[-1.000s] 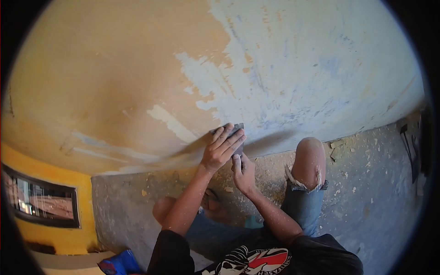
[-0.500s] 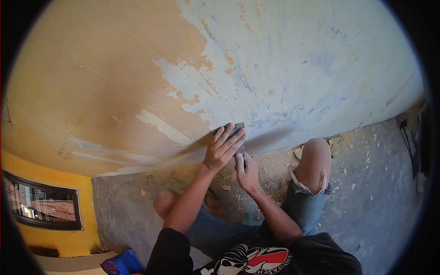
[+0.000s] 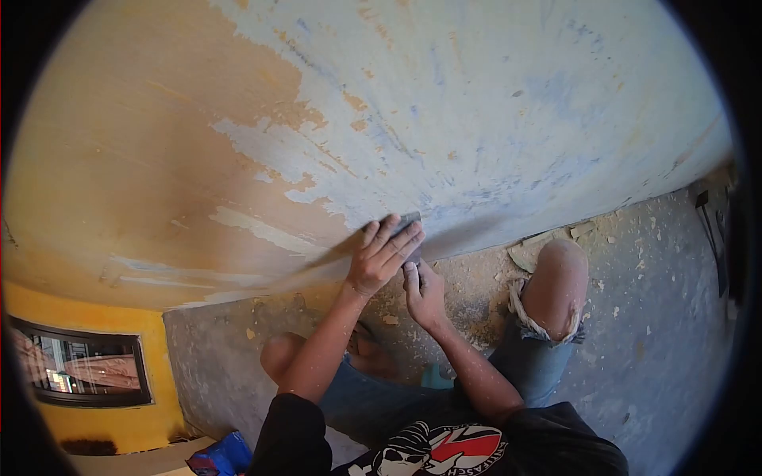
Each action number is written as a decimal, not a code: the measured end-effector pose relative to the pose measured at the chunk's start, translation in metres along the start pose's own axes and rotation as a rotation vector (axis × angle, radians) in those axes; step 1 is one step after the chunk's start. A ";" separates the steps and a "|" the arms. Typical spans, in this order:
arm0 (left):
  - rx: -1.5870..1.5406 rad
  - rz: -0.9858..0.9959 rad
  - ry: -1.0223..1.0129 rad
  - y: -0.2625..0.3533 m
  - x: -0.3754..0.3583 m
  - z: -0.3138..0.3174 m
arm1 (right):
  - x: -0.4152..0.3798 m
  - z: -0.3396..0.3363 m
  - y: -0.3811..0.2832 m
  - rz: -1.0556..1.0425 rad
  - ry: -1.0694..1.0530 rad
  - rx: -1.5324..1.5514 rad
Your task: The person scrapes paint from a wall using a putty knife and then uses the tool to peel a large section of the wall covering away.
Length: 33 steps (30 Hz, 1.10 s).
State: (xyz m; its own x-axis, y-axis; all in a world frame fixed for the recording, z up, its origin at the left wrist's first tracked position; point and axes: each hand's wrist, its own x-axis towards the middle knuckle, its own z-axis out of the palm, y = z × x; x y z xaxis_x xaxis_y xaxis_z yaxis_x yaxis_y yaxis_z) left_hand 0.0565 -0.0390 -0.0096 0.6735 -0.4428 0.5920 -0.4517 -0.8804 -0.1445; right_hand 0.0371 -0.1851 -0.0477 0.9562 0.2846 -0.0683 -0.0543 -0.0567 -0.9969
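two hands work a flat grey tool (image 3: 410, 220) against a patchy wall (image 3: 508, 119).
the left hand (image 3: 379, 256) lies with fingers spread over the tool; the right hand (image 3: 425, 297) keeps a narrow grip on its near end, thumb on this side. the tool is at the wall's near part, close to the floor (image 3: 635, 325), right of the ragged tan paint (image 3: 182, 151). even pressure from the spread fingers and a steady, low angle should stop a corner gouging.
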 end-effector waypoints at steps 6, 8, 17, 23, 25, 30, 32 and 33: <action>0.019 -0.086 0.175 -0.003 0.026 -0.019 | 0.004 -0.007 -0.032 -0.056 0.012 0.018; 0.034 -0.044 0.070 0.000 0.002 -0.002 | 0.002 0.000 -0.012 -0.054 0.018 0.034; 0.013 -0.189 0.249 0.001 0.053 -0.056 | -0.008 -0.020 -0.110 -0.092 -0.067 -0.035; 0.123 -0.089 0.433 -0.008 0.087 -0.098 | -0.010 -0.023 -0.177 -0.224 -0.065 -0.052; 0.081 -0.168 0.415 -0.007 0.099 -0.121 | -0.012 -0.022 -0.186 -0.247 -0.106 -0.058; 0.060 -0.151 0.361 0.006 0.064 -0.104 | -0.035 -0.020 -0.160 -0.268 -0.069 -0.019; 0.053 -0.141 0.425 0.005 0.102 -0.137 | -0.028 -0.024 -0.198 -0.300 -0.080 -0.003; 0.057 -0.134 0.497 0.002 0.122 -0.151 | -0.025 -0.026 -0.208 -0.341 -0.101 0.011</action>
State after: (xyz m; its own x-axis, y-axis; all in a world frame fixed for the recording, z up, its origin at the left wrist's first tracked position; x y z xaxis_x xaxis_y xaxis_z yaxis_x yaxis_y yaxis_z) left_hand 0.0489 -0.0693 0.1818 0.3576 -0.2029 0.9116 -0.3388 -0.9378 -0.0759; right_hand 0.0322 -0.2052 0.1627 0.8868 0.3782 0.2657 0.2595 0.0684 -0.9633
